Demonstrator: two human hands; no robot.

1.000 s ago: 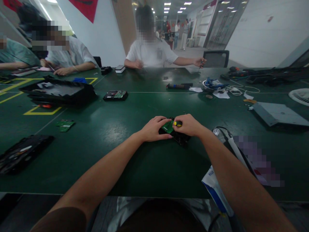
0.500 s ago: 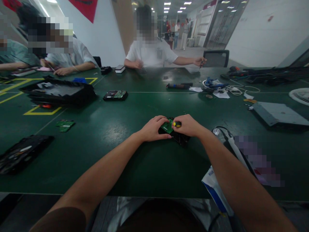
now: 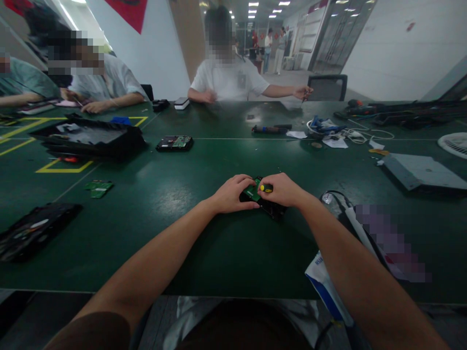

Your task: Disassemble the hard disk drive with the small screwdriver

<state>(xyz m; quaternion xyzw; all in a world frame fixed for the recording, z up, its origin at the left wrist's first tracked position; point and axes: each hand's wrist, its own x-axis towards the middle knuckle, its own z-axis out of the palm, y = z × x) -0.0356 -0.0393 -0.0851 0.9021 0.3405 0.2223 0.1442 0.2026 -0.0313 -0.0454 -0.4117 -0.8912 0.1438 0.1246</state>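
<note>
Drive (image 3: 273,209) on table (image 3: 219,253) under left hand (image 3: 231,194), screwdriver (image 3: 266,188) in right hand (image 3: 285,191)

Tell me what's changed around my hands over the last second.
Very little. The right hand, gripping the yellow-tipped screwdriver, has edged slightly toward the left hand, covering a bit more of the green circuit board. Nothing was picked up or let go. The left hand stays clamped on the black drive, which has not shifted on the table.

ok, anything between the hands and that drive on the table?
Nothing visible. The left hand grips the drive directly; the right hand holds a yellow-capped screwdriver over its green board.
</note>
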